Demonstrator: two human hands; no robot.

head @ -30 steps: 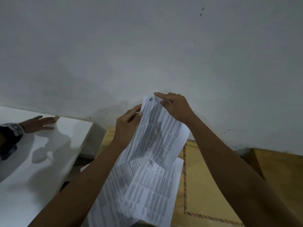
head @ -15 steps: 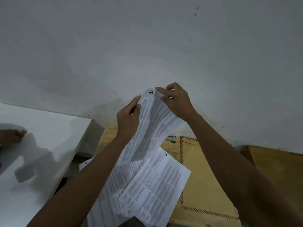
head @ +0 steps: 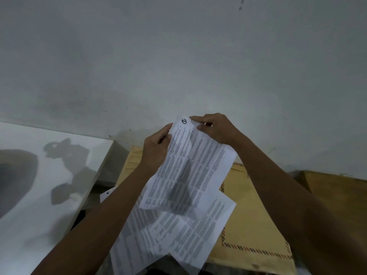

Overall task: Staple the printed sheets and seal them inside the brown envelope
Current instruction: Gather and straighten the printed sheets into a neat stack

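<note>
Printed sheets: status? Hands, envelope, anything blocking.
Left hand and right hand pinch top printed sheet aloft. Other sheets loose below, unaligned. Brown envelope flat underneath. No stapler visible.

So the wooden surface point(head: 337, 195) has the brown envelope point(head: 248, 215) with its striped border lying flat on it. A few printed sheets point(head: 190, 235) sit partly over the envelope's left side, and a white table point(head: 65, 147) stands just left.

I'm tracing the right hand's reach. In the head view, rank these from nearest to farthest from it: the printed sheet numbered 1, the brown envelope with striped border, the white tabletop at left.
1. Printed sheet numbered 1: pinched at its top corner by the right hand.
2. Brown envelope with striped border: below the hand, under the sheets.
3. White tabletop: far left, beyond the left hand.
</note>
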